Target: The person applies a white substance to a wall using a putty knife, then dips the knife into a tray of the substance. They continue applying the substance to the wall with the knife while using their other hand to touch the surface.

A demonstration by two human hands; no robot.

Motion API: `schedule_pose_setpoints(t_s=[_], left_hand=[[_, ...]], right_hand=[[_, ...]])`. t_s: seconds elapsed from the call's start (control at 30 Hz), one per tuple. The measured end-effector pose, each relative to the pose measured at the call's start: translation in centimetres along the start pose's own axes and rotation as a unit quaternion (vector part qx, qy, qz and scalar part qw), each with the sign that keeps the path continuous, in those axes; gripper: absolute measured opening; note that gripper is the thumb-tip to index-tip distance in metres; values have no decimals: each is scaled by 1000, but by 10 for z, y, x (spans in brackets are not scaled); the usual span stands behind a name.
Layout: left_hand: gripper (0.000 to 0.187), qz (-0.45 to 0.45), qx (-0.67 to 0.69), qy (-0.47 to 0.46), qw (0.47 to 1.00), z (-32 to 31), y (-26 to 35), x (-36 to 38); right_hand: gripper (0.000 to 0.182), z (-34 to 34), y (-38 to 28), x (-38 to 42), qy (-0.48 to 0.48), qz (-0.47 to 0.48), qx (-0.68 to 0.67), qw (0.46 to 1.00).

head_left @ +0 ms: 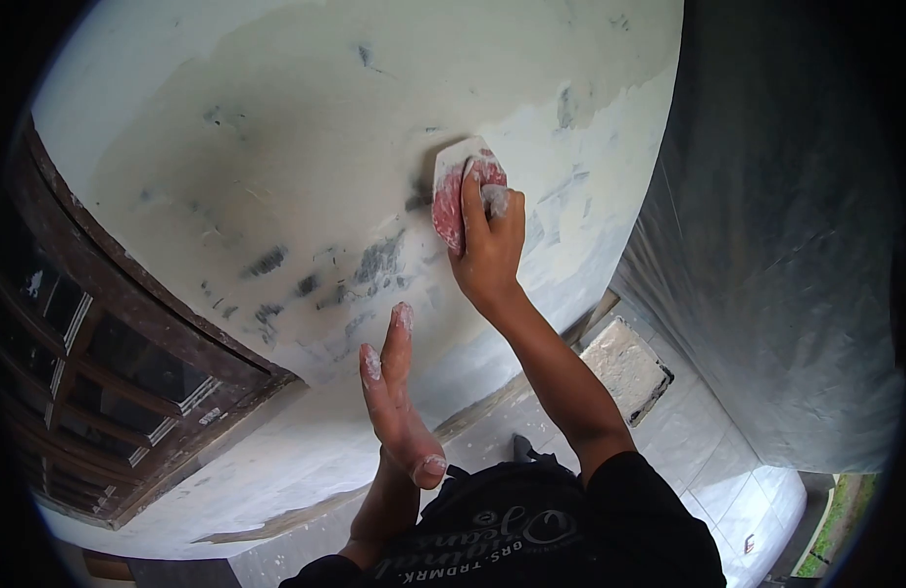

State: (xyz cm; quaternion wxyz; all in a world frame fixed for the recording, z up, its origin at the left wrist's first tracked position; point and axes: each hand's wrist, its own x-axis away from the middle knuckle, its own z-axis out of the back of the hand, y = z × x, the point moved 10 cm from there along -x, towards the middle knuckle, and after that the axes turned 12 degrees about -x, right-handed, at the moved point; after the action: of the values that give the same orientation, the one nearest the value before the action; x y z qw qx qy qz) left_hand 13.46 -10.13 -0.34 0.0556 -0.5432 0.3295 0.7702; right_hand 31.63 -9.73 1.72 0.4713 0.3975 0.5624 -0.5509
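My right hand is wrapped round a red plastering float with pointed ends, smeared with white filler. The float lies against the pale wall, its index finger side stretched along the back of the tool. Lower and to the left, my left hand is held up in front of the wall with nothing in it. Its fingers are apart and their tips are coated in white. Dark grey patches show through the wall's coating below and left of the float.
A brown wooden window frame with several panes borders the wall at left. Translucent plastic sheeting hangs at right. On the tiled floor lies a white-smeared rectangular board or tray, beyond my right forearm.
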Motion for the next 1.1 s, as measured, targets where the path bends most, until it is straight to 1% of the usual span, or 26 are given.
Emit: schedule_pose_setpoints(t_s=[0.07,0.13,0.2,0.27,0.3,0.33,0.4,0.43,0.47,0.53,0.57,0.6,0.67,0.7,0.73,0.8,0.83,0.93,0.97,1.1], left_hand=[[113,-5,1,0,1000,-2,0,-2],[113,-10,4,5,1000,-2,0,-1],[113,-4,1,7,1000,0,-3,-1],[113,6,0,6,1000,-1,-5,1],[113,-4,-3,4,1000,-2,-4,1],[113,-16,-6,1,1000,-3,-3,-1],[113,-14,0,1,1000,-4,-5,-1],[113,-9,6,1,1000,-5,-6,-1],[113,-8,7,0,1000,-6,-6,-1],[113,-14,10,1,1000,-8,-6,-4],[113,-15,10,1,1000,-8,-5,-5],[113,-9,10,1,1000,-8,-5,-5],[113,-4,9,1,1000,-6,-6,-6],[113,-3,8,8,1000,-3,-7,-6],[113,0,7,15,1000,-1,-7,-5],[114,-1,6,14,1000,-1,-9,-3],[114,-7,4,10,1000,-1,-9,-3],[113,1,14,10,1000,-2,-10,-3],[113,2,15,10,1000,-3,-11,-4],[112,-9,15,-5,1000,-7,-7,-6]], right_hand=[[67,-10,3,-9,-10,4,20,1000],[57,-23,5,-3,-26,16,48,998],[56,-22,7,19,-27,17,46,998],[54,-23,17,47,-63,-21,47,997],[55,-23,22,61,-92,-45,42,994],[55,-19,22,61,-90,-44,43,994],[70,-7,23,59,-50,-41,3,998],[70,-1,18,44,-27,-30,1,999],[70,-1,15,27,-27,-31,2,999],[58,2,0,-5,13,11,8,1000],[57,-7,-2,-14,-5,15,18,1000],[57,-12,-4,-14,-4,16,18,1000],[56,-27,-6,-10,-31,36,43,998],[54,-28,-4,-2,-54,13,48,997],[54,-26,-5,8,-55,15,47,997],[56,-29,6,37,-80,-17,50,995],[69,-26,7,45,-82,-18,26,996],[71,-12,14,53,-66,-40,-10,997],[73,-4,10,38,-42,-32,-6,999],[73,-9,1,-17,-14,-25,1,1000]])
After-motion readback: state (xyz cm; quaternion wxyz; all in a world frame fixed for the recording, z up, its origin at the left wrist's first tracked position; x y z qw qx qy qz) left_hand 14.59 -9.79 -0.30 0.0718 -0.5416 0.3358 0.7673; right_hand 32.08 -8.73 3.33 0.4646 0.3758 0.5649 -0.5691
